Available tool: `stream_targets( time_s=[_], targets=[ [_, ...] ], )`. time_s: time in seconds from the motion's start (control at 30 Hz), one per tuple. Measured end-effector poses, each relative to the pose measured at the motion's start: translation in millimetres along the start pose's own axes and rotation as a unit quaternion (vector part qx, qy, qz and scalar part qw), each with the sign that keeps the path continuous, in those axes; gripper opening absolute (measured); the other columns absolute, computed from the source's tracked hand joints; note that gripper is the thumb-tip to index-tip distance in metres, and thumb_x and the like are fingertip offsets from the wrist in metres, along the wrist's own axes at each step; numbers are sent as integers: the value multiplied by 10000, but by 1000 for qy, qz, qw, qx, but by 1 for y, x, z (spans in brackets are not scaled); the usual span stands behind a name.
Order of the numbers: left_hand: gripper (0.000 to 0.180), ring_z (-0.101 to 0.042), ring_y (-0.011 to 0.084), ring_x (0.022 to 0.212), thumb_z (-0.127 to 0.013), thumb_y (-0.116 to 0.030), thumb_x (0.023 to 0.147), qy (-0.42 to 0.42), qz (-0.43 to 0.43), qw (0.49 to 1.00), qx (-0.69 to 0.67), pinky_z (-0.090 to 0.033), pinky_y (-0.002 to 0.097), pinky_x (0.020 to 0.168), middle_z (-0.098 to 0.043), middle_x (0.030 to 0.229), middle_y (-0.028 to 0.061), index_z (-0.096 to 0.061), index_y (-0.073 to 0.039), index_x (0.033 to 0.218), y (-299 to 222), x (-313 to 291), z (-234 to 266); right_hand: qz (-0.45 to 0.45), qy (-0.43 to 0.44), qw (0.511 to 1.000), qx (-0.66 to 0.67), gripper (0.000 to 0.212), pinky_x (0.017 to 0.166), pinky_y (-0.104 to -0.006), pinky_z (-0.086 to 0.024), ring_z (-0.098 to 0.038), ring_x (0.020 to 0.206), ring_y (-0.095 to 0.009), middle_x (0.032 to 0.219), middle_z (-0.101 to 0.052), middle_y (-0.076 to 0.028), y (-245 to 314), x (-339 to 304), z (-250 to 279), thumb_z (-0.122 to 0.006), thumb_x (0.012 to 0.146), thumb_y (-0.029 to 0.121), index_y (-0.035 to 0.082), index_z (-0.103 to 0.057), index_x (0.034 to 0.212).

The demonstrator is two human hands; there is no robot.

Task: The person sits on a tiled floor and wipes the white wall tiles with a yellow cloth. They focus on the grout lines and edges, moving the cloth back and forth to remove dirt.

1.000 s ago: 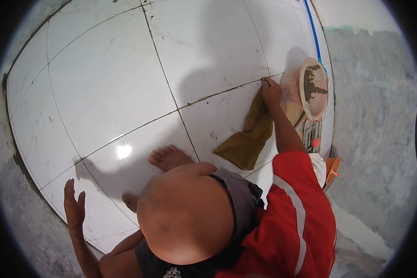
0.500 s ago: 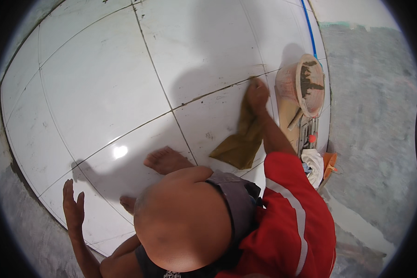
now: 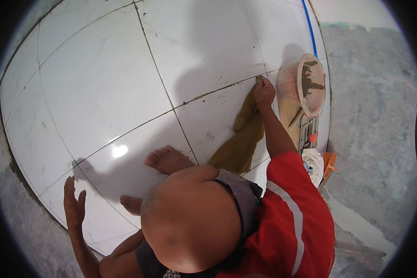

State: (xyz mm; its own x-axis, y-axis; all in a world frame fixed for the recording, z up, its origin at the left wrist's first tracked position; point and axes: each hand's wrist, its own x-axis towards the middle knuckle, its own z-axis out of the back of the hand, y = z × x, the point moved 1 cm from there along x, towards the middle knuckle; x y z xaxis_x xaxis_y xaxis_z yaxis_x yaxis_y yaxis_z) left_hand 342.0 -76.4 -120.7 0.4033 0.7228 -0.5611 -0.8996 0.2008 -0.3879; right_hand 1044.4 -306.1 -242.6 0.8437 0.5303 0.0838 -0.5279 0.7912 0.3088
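While the right hand (image 3: 264, 91) gripped the gathered far end of the cloth (image 3: 238, 148), just left of the bucket (image 3: 285, 83), the left hand (image 3: 74, 204) was raised and empty, well to the left of the bucket, its fingers straight and its thumb spread from them. The two hands were wide apart. The cloth, olive-brown, lay on the floor (image 3: 102, 83) to the near left of the bucket, fanning out from the fist, with a loose fold along its left side. It looked light, soft and limp, in no danger of breaking, and apt to bunch or drag rather than keep a shape; whether it was damp could not be told. A gathered end seemed the surest hold, leaving the broad part to trail.

Farther to the near left of the bucket was a bare foot (image 3: 167, 160). Inside the bucket were dark smears. On its near side lay a metal tool (image 3: 306, 134), then a white rag (image 3: 314, 166) and an orange object (image 3: 329, 164). A blue strip (image 3: 311, 32) ran beyond the bucket, and a patchy grey wall (image 3: 366, 92) stood to its right.
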Motion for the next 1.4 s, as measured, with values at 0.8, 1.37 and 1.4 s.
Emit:
stream_targets(
  time_s=[0.8,1.37,1.4],
  targets=[
    [548,-552,351,1267,-629,-58,961,-46,10,999,-20,-489,423,1021,-448,1515,186,-436,-57,1474,13,8,1,-8,-13,999,-44,283,828,-440,-546,-697,947,-393,977,-729,-204,-32,55,3,-672,886,282,67,-749,1054],
    [559,-491,361,1351,-634,-59,955,-16,-22,1000,-6,-461,425,1073,-430,1530,204,-439,-39,1479,-19,43,4,113,74,986,94,236,889,-439,-540,-697,982,-372,1006,-722,-202,116,-85,-32,-595,919,190,42,-719,1055],
    [560,-491,359,1353,-633,-62,957,-22,-18,1000,-13,-460,429,1073,-430,1530,204,-434,-36,1480,-20,46,7,129,87,983,93,234,889,-440,-540,-698,985,-370,1007,-723,-200,110,-81,-30,-596,919,188,42,-720,1054]
  ],
)
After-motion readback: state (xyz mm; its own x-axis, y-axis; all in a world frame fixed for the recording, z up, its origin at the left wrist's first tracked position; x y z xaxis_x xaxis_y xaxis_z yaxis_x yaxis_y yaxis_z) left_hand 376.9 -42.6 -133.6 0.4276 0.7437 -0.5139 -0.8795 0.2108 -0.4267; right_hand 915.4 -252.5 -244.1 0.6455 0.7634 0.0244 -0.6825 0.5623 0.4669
